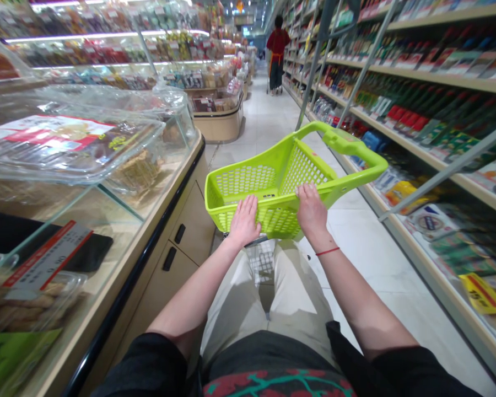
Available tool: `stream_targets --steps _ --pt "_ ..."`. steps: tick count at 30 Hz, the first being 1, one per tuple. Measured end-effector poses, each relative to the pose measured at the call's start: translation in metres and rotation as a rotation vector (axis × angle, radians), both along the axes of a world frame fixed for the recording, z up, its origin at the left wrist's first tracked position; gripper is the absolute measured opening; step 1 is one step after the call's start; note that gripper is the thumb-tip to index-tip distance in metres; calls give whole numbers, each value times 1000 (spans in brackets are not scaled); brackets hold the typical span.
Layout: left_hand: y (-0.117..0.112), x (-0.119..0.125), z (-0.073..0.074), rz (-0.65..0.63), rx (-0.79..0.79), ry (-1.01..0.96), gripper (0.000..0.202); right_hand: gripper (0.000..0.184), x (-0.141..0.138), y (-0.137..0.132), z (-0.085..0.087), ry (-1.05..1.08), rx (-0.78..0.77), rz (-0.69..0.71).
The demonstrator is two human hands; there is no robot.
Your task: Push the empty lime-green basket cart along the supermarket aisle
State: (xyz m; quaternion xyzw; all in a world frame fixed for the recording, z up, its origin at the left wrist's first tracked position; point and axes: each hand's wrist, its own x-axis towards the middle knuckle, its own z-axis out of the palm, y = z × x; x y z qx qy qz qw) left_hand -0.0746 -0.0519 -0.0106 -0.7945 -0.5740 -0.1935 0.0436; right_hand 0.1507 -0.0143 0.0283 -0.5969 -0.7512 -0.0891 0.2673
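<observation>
A bright green plastic shopping cart (248,179) with perforated walls stands right in front of my legs, turned sideways across the aisle. On its near rim, toward the left, lies my left hand (245,220), fingers together over the edge and thumb on the outer side. Farther right along the same rim, my right hand (312,212) is closed over the edge, a thin red band on its wrist. The cart's handle (355,151) points to the right, untouched by either hand. Only the cart's own floor and walls show inside the basket.
A glass-topped display counter (182,182) with packaged food runs along my left. Stocked shelves (417,71) line the right, with slanting metal bars (367,60) before them. Ahead on the tiled aisle is a person in red (277,47), seen from behind.
</observation>
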Motion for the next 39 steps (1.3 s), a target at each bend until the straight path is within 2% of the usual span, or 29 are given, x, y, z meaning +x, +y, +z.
stream_targets --steps 8,11,13,16,22,25,27,30,36,39 --pt "-2 3 2 -7 -7 -12 83 55 -80 -15 -22 66 -143 158" --pt "-2 2 3 -17 -18 -11 81 54 -98 -17 -26 85 -162 246" --pt "-2 1 3 -24 -19 -9 81 53 -99 -17 -25 76 -148 278" --pt "-2 -2 2 -23 -14 3 83 54 -84 -16 -21 17 -136 267" --pt "-7 -18 0 91 -16 25 86 51 -33 -7 -8 -46 -80 120" --pt "-11 -26 0 137 -20 30 86 49 -24 -4 -9 -18 -52 71" --pt "-13 -29 0 134 -22 26 87 50 -29 -5 -12 6 -47 58" --pt "-14 -29 0 120 -22 15 87 54 -50 -10 -19 44 -79 82" --pt "-13 -26 -3 102 -23 7 86 56 -111 -23 -34 129 -171 272" --pt "-13 -25 -3 97 -23 11 82 54 -125 -27 -34 128 -211 340"
